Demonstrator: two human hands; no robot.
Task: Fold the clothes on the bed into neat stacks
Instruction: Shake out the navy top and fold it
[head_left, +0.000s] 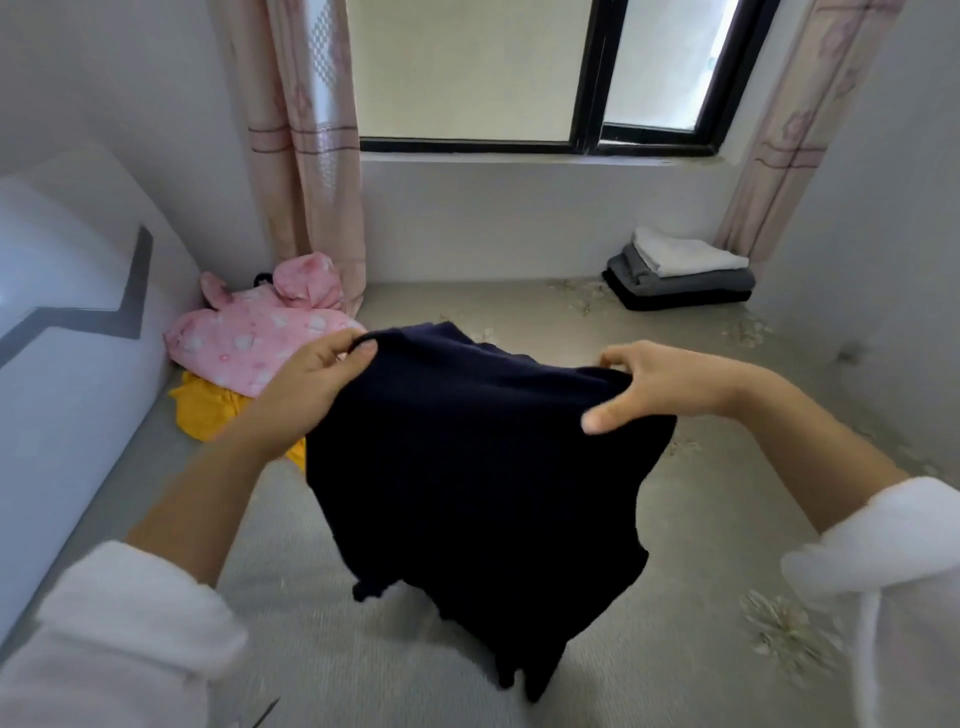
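A dark navy garment (478, 467) hangs above the bed (363, 649), held up at its top edge. My left hand (311, 384) pinches its upper left corner, and my right hand (654, 384) grips its upper right corner. Its lower part droops towards the mattress. At the far left lies an unfolded pink patterned garment (254, 338) on top of a yellow garment (208, 410). A neat stack of folded clothes (680, 270), white over grey over black, sits at the far right of the bed under the window.
A white headboard (67, 322) with a grey zigzag stripe borders the bed on the left. Walls close in the back and right. Pink curtains (306, 156) hang on both sides of the window (545, 73). The bed cover is grey-green with flower embroidery.
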